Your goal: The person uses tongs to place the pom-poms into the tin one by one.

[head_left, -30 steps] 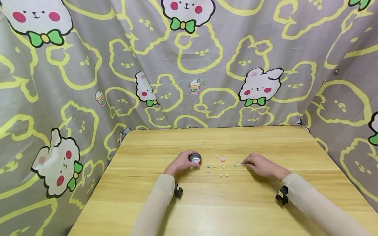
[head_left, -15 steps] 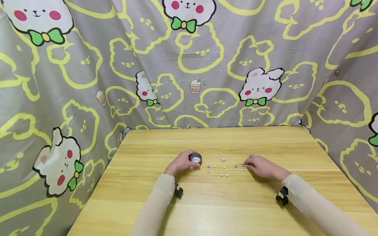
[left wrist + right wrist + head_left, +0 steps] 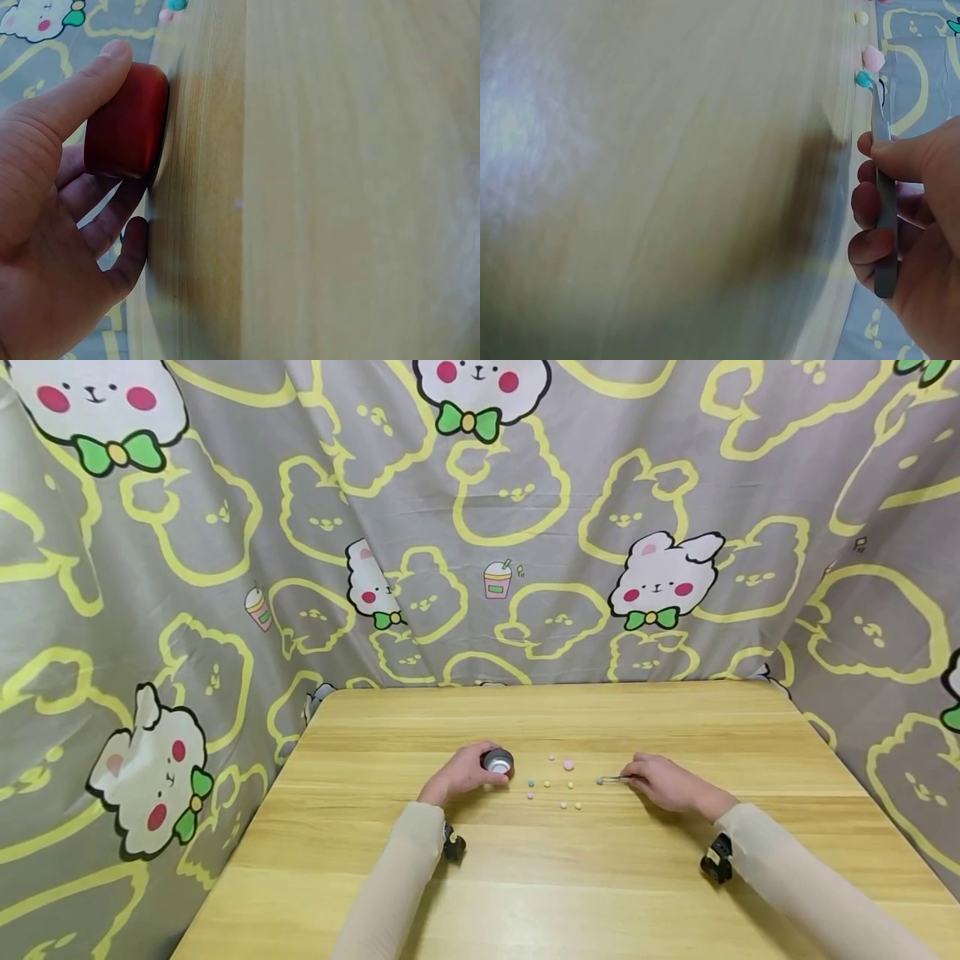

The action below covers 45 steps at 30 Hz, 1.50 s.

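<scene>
In the head view my left hand [image 3: 468, 768] holds a small round tin [image 3: 498, 763], its mouth up and its inside silvery. The left wrist view shows the tin's red outer wall [image 3: 127, 124], with the thumb on one side and fingers on the other. My right hand [image 3: 663, 781] grips a pair of metal tweezers [image 3: 886, 225], which point left. A teal ball [image 3: 864, 79] sits at their tips; whether it is off the table, I cannot tell. Between the hands lie a second teal ball [image 3: 531, 783], a larger pink ball [image 3: 568, 766] and several small yellow and pink balls.
Everything stands on a wooden table [image 3: 480, 893]. A grey patterned curtain [image 3: 442, 635] hangs behind the table and along both sides. Bare wood lies in front of the balls and behind them.
The tweezers' tips, slightly above the teal ball a second ago, have come down and now meet it. My left hand and the tin have stayed in place.
</scene>
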### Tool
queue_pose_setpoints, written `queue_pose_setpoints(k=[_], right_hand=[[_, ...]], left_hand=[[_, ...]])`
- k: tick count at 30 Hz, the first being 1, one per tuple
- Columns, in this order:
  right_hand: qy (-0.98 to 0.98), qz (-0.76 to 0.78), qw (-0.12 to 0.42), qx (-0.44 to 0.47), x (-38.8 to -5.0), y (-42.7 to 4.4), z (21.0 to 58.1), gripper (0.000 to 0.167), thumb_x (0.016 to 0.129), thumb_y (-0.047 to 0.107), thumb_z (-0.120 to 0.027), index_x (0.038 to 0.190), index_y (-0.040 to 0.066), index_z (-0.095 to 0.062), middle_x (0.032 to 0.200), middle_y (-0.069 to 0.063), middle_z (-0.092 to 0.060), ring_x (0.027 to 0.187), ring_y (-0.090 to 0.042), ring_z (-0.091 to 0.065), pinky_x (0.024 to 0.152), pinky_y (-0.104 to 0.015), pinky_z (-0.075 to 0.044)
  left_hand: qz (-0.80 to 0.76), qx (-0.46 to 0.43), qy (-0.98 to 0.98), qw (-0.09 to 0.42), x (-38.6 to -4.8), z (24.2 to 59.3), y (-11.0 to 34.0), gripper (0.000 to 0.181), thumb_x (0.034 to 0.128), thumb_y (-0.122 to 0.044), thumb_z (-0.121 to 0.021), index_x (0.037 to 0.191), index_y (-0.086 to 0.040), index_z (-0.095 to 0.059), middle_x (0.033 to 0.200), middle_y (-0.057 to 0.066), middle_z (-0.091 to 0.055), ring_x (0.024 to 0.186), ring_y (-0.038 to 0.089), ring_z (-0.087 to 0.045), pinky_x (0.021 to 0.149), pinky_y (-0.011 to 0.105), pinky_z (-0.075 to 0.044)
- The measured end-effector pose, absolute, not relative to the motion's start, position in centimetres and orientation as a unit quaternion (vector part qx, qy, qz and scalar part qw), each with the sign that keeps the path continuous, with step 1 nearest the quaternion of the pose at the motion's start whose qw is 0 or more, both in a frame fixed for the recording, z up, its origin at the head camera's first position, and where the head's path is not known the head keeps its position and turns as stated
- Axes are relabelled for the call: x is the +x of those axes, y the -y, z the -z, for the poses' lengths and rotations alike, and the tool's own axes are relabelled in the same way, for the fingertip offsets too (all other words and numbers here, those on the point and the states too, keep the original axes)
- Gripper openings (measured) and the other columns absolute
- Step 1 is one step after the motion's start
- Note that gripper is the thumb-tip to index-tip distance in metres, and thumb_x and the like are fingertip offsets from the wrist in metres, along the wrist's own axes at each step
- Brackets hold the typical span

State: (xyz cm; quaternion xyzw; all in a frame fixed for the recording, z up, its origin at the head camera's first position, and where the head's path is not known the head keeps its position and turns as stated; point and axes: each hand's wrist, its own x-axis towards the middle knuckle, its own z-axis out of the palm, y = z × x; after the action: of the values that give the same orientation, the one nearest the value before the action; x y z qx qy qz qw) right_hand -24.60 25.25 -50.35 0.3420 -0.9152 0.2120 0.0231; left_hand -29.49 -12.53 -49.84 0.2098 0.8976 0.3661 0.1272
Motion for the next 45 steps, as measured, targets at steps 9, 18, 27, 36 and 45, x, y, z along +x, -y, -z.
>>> queue_pose_setpoints(k=[9,18,27,36,45], right_hand=[[0.909,-0.218,0.038,0.353,-24.9,-25.2,50.3,0.014,0.090,0.001,-0.060,0.099,0.007,-0.069,0.084,0.006,-0.055,0.073,-0.006,-0.052,0.063,-0.028,-0.046],[0.915,-0.224,0.020,0.334,-25.3,-24.1,49.4,0.016,0.093,0.005,-0.057,0.104,0.009,-0.068,0.087,0.006,-0.056,0.076,-0.008,-0.053,0.065,-0.030,-0.046],[0.910,-0.236,0.039,0.338,-25.7,-22.6,48.6,0.015,0.092,0.004,-0.059,0.102,0.007,-0.068,0.086,0.004,-0.056,0.074,-0.008,-0.051,0.063,-0.029,-0.044],[0.901,-0.232,0.053,0.364,-26.5,-21.3,48.4,0.014,0.091,0.002,-0.059,0.100,0.005,-0.069,0.085,0.003,-0.057,0.073,-0.009,-0.052,0.064,-0.031,-0.045],[0.891,-0.230,0.065,0.387,-27.0,-20.0,47.4,0.013,0.090,-0.001,-0.059,0.099,0.002,-0.069,0.084,0.000,-0.058,0.073,-0.011,-0.053,0.064,-0.032,-0.045]], left_hand=[[-0.364,0.211,-0.898,0.127,-29.6,49.7,12.5,0.059,0.0791,-0.030,-0.078,0.128,-0.007,-0.055,0.117,0.006,-0.060,0.108,0.021,-0.055,0.093,0.037,-0.042],[-0.366,0.201,-0.899,0.129,-29.4,49.4,12.4,0.058,0.0788,-0.029,-0.078,0.128,-0.008,-0.055,0.116,0.005,-0.060,0.108,0.020,-0.054,0.094,0.037,-0.041],[-0.369,0.201,-0.899,0.126,-29.4,49.7,12.5,0.055,0.0776,-0.029,-0.079,0.124,-0.010,-0.057,0.112,0.003,-0.061,0.104,0.019,-0.055,0.091,0.037,-0.043],[-0.370,0.204,-0.897,0.129,-29.2,49.6,12.5,0.056,0.0781,-0.028,-0.079,0.125,-0.008,-0.056,0.113,0.005,-0.061,0.107,0.022,-0.055,0.093,0.039,-0.042],[-0.372,0.200,-0.898,0.126,-29.4,49.8,12.4,0.055,0.0774,-0.031,-0.079,0.124,-0.010,-0.058,0.111,0.002,-0.062,0.104,0.018,-0.056,0.092,0.035,-0.042]])
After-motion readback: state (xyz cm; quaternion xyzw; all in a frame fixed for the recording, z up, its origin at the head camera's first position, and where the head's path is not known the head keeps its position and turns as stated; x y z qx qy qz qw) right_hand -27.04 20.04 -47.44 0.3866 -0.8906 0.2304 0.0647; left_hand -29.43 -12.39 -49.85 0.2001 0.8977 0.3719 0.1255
